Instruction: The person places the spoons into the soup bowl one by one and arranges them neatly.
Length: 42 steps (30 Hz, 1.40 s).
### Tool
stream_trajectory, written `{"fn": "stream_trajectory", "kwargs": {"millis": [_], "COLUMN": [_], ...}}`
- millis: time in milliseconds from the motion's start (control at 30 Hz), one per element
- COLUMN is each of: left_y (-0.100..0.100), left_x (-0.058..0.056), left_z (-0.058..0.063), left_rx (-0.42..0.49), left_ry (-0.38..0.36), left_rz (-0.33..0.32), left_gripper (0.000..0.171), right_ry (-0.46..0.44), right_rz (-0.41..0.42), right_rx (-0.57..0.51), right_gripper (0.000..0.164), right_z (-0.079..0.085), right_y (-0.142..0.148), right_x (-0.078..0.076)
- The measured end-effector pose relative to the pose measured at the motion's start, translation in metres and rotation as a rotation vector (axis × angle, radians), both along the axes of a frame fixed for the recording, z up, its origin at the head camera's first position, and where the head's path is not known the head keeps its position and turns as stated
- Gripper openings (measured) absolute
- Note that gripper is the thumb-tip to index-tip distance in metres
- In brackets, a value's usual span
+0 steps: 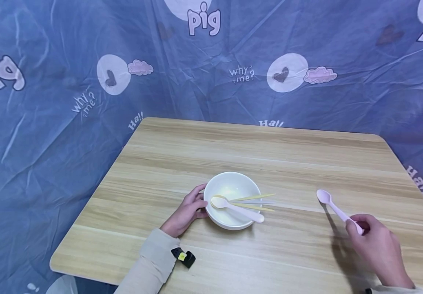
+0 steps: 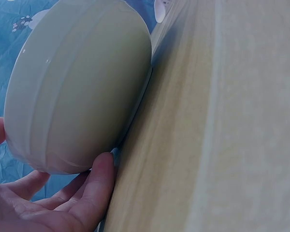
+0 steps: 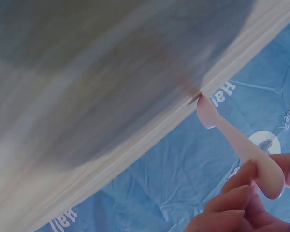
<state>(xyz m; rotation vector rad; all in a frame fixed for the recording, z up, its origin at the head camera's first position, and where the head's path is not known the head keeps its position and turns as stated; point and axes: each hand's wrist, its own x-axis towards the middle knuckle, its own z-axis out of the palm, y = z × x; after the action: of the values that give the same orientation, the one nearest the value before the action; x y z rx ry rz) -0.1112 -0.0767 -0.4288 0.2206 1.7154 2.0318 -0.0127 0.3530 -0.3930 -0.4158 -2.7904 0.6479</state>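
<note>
A white bowl (image 1: 229,181) stands on the table, and my left hand (image 1: 185,212) grips its left side, thumb at the rim and fingers around the outer wall. The left wrist view shows the fingers against the lower side of the bowl (image 2: 87,87). A whitish spoon (image 1: 240,210) lies in the bowl, its handle over the right rim. Several thin yellow and pale lavender handles (image 1: 255,197) stick out beside it. Over at the right, my right hand (image 1: 376,245) pinches the handle end of a pale pink spoon (image 1: 337,211). That spoon (image 3: 234,137) slants down, its bowl end close to the tabletop; contact is unclear.
The light wooden table (image 1: 255,147) has rounded corners, its far edge against a blue printed cloth (image 1: 204,90) that also hangs at the sides. A black strap with a yellow tag (image 1: 183,256) is at the left sleeve's cuff.
</note>
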Motion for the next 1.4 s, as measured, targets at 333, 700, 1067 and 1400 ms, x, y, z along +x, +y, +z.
{"fn": "stream_trajectory", "kwargs": {"millis": [333,700,1067,1400], "left_y": [0.000,0.000,0.001,0.000], "left_x": [-0.002,-0.001,-0.002,-0.002], "left_z": [-0.001,-0.001,0.000,0.000], "left_rx": [-0.005,-0.008,0.001,0.000], "left_ry": [-0.001,-0.005,0.001,-0.003], "left_rz": [0.004,0.008,0.016,0.008], "left_gripper": [0.062,0.063,0.063,0.064], "right_ry": [0.009,0.061,0.126,0.144], "right_rz": [-0.095,-0.116,-0.135,-0.131], "right_rx": [-0.065,-0.138,-0.204,-0.236], "right_gripper": [0.027,0.024,0.019,0.016], "right_z": [0.005,0.011,0.023,0.031], "right_y": [-0.007,-0.021,-0.035,-0.047], "right_x": [-0.004,-0.009,-0.011,-0.013]}}
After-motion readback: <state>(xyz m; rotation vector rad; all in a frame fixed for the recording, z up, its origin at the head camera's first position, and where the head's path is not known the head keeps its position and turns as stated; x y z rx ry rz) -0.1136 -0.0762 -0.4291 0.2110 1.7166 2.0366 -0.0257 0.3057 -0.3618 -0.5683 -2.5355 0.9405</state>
